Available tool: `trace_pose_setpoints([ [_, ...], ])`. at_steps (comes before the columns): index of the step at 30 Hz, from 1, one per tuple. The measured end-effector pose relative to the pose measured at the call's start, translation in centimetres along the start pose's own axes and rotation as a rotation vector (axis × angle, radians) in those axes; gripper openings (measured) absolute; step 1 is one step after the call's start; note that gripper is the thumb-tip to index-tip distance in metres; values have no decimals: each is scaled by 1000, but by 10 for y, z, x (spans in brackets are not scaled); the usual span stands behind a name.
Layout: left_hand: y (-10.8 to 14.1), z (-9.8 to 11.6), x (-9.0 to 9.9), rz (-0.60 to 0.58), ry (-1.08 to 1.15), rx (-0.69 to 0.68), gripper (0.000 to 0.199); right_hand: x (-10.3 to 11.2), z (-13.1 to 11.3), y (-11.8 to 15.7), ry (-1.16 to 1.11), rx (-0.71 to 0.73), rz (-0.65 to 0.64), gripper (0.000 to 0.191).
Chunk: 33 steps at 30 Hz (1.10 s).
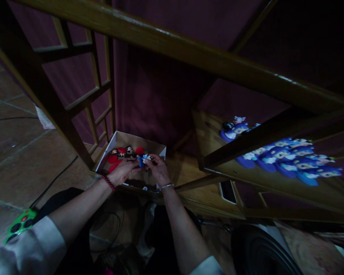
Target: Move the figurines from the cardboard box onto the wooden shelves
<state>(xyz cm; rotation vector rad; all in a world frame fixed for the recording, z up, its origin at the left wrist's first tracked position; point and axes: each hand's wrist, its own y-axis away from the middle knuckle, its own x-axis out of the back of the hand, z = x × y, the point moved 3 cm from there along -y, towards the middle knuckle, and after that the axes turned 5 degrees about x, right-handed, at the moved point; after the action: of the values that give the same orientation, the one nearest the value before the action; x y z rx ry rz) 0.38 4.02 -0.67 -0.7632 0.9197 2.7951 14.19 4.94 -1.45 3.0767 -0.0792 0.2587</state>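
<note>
Both hands are over an open white cardboard box [140, 138] on the low wooden ledge. Between them is a small blue-and-white figurine [145, 159], close above the box floor. My right hand [159, 172], with a thin bracelet at the wrist, pinches it from the right. My left hand [120, 172], with a red bead bracelet, has its fingertips closed on the blue part from the left. Several small figurines with red bases [122, 152] lie loosely in the box, some partly hidden behind my left hand.
Several purple-based figurines [283, 154] stand in rows on a wooden shelf to the right. A phone [228, 191] lies on the ledge. A wooden beam [172, 36] crosses overhead, and a lattice panel [83, 100] rises left. A green controller-like object [21, 224] and cables are at lower left.
</note>
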Motion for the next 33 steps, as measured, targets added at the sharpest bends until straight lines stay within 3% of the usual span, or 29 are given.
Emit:
trace_pose_setpoints([
  [21, -3, -12, 3, -64, 68, 59, 6, 4, 9, -2, 66, -24, -35, 33],
  [29, -1, -18, 0, 20, 33, 144, 10, 3, 4, 3, 389, 24, -132, 21],
  [33, -1, -22, -3, -16, -19, 195, 12, 3, 0, 8, 549, -6, -171, 21],
])
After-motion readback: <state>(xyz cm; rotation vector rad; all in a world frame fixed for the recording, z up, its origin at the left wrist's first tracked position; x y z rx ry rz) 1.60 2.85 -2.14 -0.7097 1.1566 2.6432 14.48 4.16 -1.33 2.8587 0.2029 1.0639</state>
